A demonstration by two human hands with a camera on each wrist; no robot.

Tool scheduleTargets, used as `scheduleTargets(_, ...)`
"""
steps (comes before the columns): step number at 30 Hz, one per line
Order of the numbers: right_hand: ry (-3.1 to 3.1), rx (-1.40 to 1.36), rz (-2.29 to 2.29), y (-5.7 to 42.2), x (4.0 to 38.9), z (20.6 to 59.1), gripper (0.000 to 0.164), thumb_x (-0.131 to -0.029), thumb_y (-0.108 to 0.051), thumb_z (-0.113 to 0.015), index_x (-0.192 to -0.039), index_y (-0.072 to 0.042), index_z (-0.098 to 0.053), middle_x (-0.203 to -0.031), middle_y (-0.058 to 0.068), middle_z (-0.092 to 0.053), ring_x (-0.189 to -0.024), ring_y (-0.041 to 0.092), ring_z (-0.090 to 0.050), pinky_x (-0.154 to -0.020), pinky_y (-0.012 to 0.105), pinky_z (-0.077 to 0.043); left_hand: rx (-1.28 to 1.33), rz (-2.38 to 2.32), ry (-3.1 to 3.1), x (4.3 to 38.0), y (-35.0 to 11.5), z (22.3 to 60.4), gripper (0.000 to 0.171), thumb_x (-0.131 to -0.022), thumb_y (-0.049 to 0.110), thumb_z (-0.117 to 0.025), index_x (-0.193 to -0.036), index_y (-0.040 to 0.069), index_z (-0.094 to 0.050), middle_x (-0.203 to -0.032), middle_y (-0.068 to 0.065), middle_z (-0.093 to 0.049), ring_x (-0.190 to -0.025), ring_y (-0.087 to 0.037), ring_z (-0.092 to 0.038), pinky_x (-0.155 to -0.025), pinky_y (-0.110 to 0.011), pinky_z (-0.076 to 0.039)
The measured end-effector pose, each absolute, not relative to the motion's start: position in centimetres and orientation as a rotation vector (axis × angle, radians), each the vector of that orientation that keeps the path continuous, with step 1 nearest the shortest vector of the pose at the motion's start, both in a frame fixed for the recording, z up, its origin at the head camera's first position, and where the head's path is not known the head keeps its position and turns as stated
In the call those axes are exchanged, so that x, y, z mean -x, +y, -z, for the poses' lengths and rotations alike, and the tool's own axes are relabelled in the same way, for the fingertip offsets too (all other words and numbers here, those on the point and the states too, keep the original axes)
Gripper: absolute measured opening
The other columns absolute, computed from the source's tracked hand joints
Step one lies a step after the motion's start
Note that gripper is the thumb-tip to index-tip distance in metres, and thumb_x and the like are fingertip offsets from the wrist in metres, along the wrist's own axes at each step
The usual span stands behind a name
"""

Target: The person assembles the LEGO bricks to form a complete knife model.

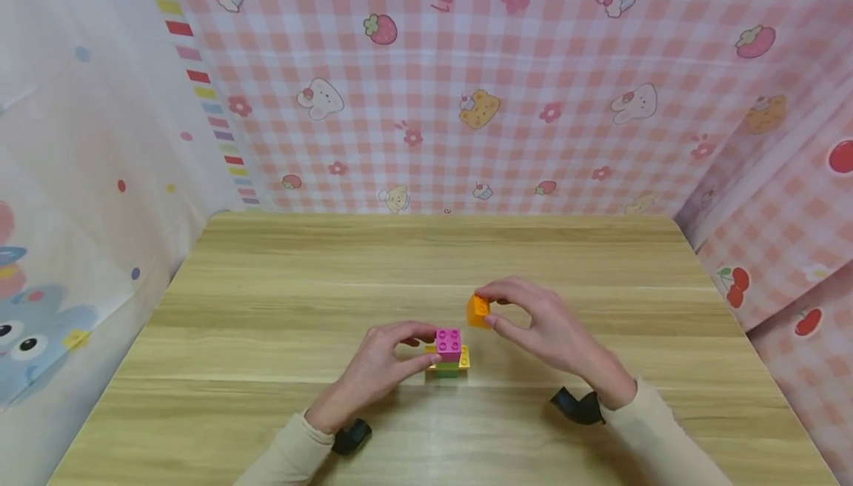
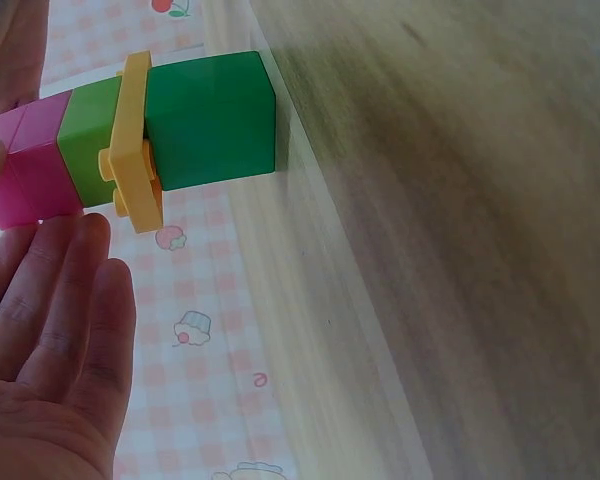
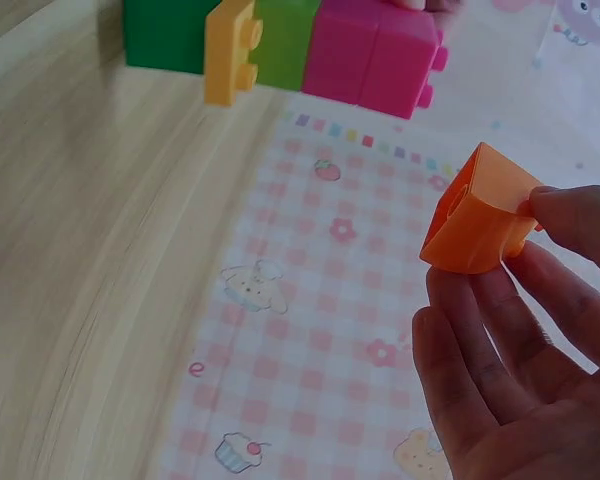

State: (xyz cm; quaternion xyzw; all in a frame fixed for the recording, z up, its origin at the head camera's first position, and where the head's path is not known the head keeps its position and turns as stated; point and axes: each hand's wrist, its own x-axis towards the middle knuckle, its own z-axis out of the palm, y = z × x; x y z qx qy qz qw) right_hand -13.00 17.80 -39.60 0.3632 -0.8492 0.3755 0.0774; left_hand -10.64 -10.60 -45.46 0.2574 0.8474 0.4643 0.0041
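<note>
A small tower of toy building bricks stands on the wooden table. Its dark green brick is at the bottom, under a yellow plate, a light green brick and pink bricks at the top. My left hand pinches the pink top between thumb and fingers from the left side. Above the table, to the right of the tower and a little behind it, my right hand holds an orange brick between thumb and fingertips. The orange brick has a curved side and is tilted, its hollow underside partly showing, apart from the tower.
The wooden table reaches back to a pink checked cloth. Patterned cloths also hang at the left and right sides. A black piece shows at my left wrist and another black piece by my right.
</note>
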Motion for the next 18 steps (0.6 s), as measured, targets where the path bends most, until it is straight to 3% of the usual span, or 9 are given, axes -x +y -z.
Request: scheduleTargets(18, -2.463, -1.204, -1.144, 15.7, 12.1, 39.7, 0.037, -0.094, -0.009, -0.077, -0.13, -0.01, -0.068, -0.126, 0.0, -0.07, -0.109, 0.017, -0.067, -0.091, 0.039, -0.059, -0.829, -1.461, 2.643, 10.7, -10.6, 45.5, 0.032, -0.091, 0.021, -0.082, -0.121, 0.01, -0.074, -0.119, -0.001, -0.075, -0.104, -0.015, -0.07, -0.089, -0.032, -0.058)
